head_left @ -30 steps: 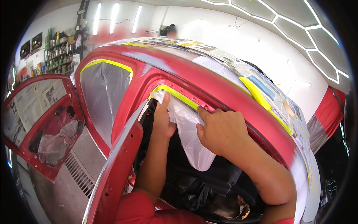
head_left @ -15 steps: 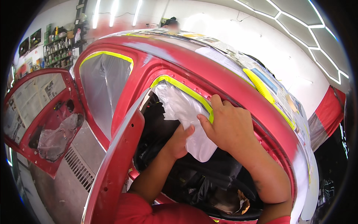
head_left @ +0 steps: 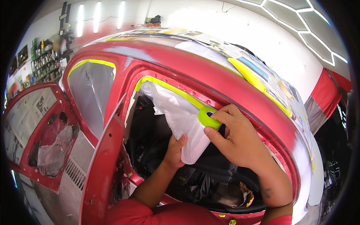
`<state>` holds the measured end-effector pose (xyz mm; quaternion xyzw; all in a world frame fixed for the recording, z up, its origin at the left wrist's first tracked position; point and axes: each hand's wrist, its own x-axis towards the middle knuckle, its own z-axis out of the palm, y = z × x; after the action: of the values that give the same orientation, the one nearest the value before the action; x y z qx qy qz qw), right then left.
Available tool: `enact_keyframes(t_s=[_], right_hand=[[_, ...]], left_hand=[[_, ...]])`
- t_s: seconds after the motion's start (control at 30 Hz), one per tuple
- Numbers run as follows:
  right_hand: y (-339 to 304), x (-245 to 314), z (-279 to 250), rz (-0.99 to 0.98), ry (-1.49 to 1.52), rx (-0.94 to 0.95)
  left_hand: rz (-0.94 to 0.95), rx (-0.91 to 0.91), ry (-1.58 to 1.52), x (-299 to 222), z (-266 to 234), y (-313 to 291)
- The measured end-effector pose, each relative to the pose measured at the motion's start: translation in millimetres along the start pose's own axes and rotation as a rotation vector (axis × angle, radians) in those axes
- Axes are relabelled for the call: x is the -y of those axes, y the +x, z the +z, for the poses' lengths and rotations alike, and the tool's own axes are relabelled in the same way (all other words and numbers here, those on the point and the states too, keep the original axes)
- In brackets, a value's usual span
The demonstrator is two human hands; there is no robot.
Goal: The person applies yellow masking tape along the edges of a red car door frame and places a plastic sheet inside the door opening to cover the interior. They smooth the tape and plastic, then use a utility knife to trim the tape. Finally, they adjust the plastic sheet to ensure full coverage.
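My right hand (head_left: 240,138) grips a lime-green roll of masking tape (head_left: 207,123) between thumb and fingers at the upper edge of the red car's door opening. From the roll, a tape strip (head_left: 168,89) runs left along the frame, over the top edge of a translucent white plastic sheet (head_left: 178,112). The sheet hangs down into the opening. Lower down, my left hand (head_left: 174,153) pinches the sheet's loose part, thumb on top; its other fingers are partly hidden.
An open red door (head_left: 99,180) stands close on my left. Beyond it is another door panel (head_left: 48,131) with newspaper in its window. Newspaper (head_left: 195,37) covers the roof's far side, where a long yellow tool (head_left: 247,75) lies. Shelves of cans (head_left: 45,62) stand behind.
The tape roll now shows in my right hand, which has pulled away from the frame. My left hand has moved slightly down and left with the sheet. The view has shifted right.
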<state>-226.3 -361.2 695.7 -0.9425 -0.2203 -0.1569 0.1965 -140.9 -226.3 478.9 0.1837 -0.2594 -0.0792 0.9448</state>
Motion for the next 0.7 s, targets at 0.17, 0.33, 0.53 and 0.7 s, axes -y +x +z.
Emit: enact_keyframes(t_s=[0.17, 0.33, 0.53, 0.7], right_hand=[[-10, -2, -8, 0.080, -0.062, 0.011], [-28, -11, -9, 0.066, -0.037, -0.071], [-32, -15, -6, 0.062, 0.006, -0.124], [-35, -20, 2, 0.001, -0.164, -0.177]], left_hand=[[-0.068, -0.089, -0.235, 10, 7, 6], [-0.202, 0.196, -0.582, 14, 16, -7], [-0.196, -0.068, -0.431, 9, 25, -16], [0.103, -0.093, -0.062, 35, 41, -69]])
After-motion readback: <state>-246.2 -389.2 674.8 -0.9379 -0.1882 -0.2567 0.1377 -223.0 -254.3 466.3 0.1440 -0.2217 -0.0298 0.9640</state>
